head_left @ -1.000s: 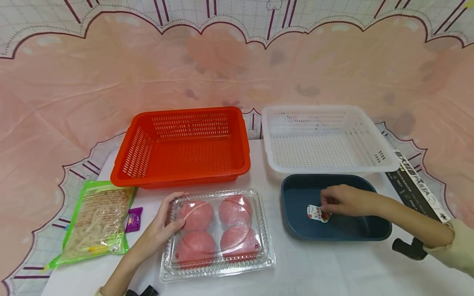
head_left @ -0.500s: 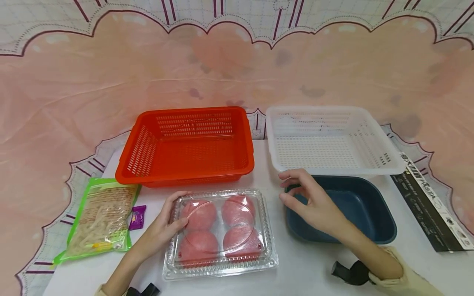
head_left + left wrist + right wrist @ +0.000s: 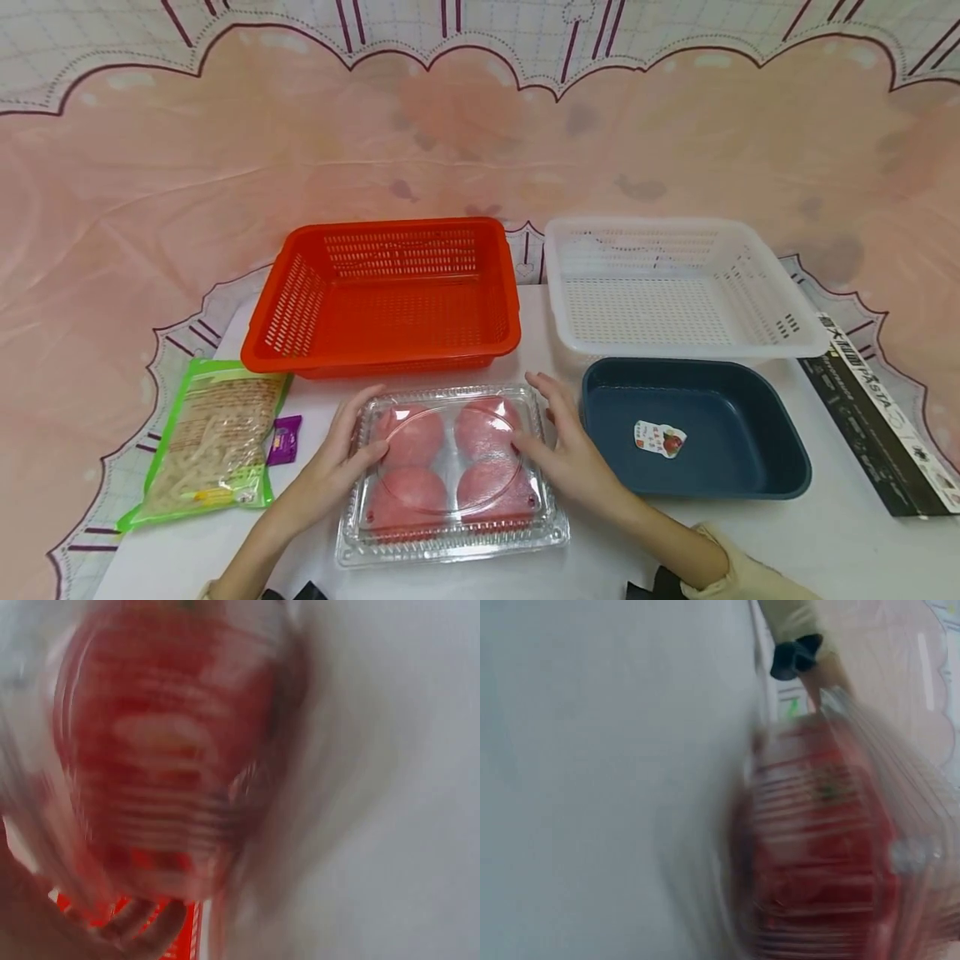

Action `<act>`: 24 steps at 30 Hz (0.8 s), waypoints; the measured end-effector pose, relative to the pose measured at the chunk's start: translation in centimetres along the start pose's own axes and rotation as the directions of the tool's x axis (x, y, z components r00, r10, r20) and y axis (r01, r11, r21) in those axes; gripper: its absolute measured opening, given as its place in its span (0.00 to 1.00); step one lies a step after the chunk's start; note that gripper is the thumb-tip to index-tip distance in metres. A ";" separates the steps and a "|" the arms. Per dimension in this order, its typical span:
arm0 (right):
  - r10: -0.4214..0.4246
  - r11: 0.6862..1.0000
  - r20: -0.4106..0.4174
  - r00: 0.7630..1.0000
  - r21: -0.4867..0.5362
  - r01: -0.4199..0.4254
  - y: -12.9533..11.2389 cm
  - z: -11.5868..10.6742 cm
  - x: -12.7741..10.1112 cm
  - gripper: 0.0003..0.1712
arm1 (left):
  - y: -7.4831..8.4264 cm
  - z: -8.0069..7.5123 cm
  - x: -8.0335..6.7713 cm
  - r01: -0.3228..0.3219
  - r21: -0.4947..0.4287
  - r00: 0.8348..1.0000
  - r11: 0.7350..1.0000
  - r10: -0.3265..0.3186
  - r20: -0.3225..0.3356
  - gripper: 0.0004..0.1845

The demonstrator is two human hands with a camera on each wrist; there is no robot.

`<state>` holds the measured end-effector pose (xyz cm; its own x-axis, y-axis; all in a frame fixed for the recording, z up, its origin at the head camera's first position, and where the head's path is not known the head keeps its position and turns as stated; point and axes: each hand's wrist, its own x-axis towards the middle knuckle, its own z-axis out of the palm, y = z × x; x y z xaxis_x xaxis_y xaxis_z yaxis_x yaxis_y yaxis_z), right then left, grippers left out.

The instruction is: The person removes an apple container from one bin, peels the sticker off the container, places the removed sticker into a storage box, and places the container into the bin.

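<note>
A clear plastic clamshell box (image 3: 450, 475) with several red round fruits inside lies at the table's front centre. My left hand (image 3: 341, 462) rests on its left side, fingers along the rim and thumb on the lid. On the opposite edge my right hand (image 3: 558, 450) lies with fingers fairly straight and the thumb on the lid. Both wrist views are blurred: the left one shows a red fruit (image 3: 165, 750) behind ribbed plastic, the right one shows the box (image 3: 817, 862) close up.
A dark blue tub (image 3: 780, 454) right of the box holds a small sticker (image 3: 660, 439). Behind stand an orange basket (image 3: 382, 292) and a white basket (image 3: 675, 283). A green noodle packet (image 3: 210, 442) and purple sachet (image 3: 283, 439) lie left; a black pasta box (image 3: 877, 408) lies far right.
My right hand let go of the sticker in the blue tub and moved left onto the box's right edge. The left hand stayed on the box.
</note>
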<state>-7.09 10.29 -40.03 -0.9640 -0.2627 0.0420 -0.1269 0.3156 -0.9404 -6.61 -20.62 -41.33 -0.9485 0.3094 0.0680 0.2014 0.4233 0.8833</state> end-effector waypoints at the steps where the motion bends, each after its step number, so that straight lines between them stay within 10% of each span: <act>1: 0.024 1.000 0.003 1.000 0.019 -0.024 0.1 0.2 0.0 0.40 | 0.2 0.1 -0.1 0.016 -0.002 1.000 1.000 -0.016 -0.012 0.34; 12: 0.231 0.916 0.034 0.972 0.330 -0.229 0.7 1.5 -0.5 0.43 | 1.6 1.5 -1.8 0.286 -0.207 0.948 0.936 -0.308 -0.082 0.36; 24: 0.248 0.931 0.063 0.967 0.261 -0.256 1.0 1.8 -2.7 0.44 | 2.0 2.6 -3.3 0.331 -0.330 0.936 0.884 -0.351 0.000 0.40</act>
<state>-4.23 9.62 -41.70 -0.9485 -0.2335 -0.2140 0.1896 0.1225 -0.9742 -2.40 -18.56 -40.96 -0.9588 0.1415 -0.2465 -0.2170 0.1958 0.9563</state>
